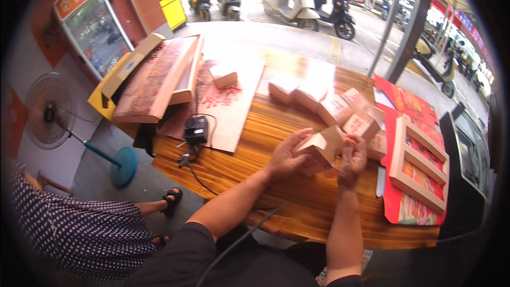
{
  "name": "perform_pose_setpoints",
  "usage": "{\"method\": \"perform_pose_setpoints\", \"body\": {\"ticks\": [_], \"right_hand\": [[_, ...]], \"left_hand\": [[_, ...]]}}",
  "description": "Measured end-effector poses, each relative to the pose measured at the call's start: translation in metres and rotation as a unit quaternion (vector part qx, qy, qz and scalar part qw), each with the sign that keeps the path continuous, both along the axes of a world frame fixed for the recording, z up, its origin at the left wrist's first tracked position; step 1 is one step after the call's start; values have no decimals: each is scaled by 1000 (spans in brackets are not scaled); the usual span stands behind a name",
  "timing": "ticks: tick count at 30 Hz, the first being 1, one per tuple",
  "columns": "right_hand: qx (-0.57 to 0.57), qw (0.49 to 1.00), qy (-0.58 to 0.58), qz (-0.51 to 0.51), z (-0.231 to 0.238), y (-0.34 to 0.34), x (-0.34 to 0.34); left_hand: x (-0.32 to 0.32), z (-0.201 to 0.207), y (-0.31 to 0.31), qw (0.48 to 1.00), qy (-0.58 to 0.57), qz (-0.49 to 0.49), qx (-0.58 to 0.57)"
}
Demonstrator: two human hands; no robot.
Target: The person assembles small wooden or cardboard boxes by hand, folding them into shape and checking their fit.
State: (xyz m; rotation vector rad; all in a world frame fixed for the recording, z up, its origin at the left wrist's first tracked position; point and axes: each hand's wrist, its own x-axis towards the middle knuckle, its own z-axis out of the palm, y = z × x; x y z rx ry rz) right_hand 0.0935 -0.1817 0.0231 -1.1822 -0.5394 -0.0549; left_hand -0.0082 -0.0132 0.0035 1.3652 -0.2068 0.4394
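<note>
Over the wooden table [249,180] I hold a small tan cardboard box [324,149] between both hands, tilted, with its flaps partly up. My left hand [288,155] wraps its left side, thumb along the edge. At its right edge my right hand [353,160] pinches a flap, fingers bent. Just beyond, several folded small boxes [336,109] of the same kind sit in a cluster, some with red print. Another small box [225,78] lies farther left, on a flat printed board [234,111].
A black adapter [196,129] with cables lies at the table's left. Long cartons [159,77] are piled behind it. On the right, a cardboard frame [417,167] rests on red printed sheets [396,213]. A person in a dotted garment [79,228] is at left, near a fan [50,111].
</note>
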Motion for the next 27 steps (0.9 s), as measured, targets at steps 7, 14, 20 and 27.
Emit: {"method": "perform_pose_setpoints", "body": {"ticks": [7, 14, 20, 27], "right_hand": [[27, 981, 160, 102, -11, 3, 6], [21, 961, 173, 214, 1, 5, -8], [-35, 949, 117, 290, 10, 9, -15], [-63, 962, 80, 252, -5, 14, -12]], "left_hand": [[-9, 16, 2, 994, 10, -65, -85], [1, 4, 3, 991, 1, 35, -133], [1, 8, 2, 987, -14, 120, -103], [3, 9, 5, 987, -13, 121, -105]]}}
